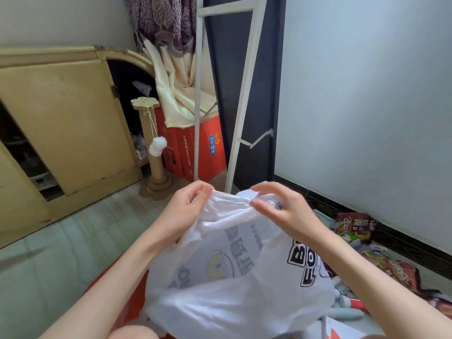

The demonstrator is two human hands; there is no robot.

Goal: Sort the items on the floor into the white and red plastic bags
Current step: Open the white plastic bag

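White plastic bag [239, 277] between both arms, left hand [186, 211] and right hand [281, 209] pinching its top

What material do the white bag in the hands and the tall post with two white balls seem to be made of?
The white bag looks like thin, slightly glossy plastic film: it crumples softly and its print shows through. The post seems to be tan cardboard or paper-wrapped, matte; its balls look fluffy, probably plush.

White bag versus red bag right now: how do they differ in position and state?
The white bag is lifted, with both the left hand and right hand pinching its top edge; the red bag lies on the floor, untouched. The white bag shows printed text; the red looks plain and is mostly hidden behind it. Both are thin plastic.
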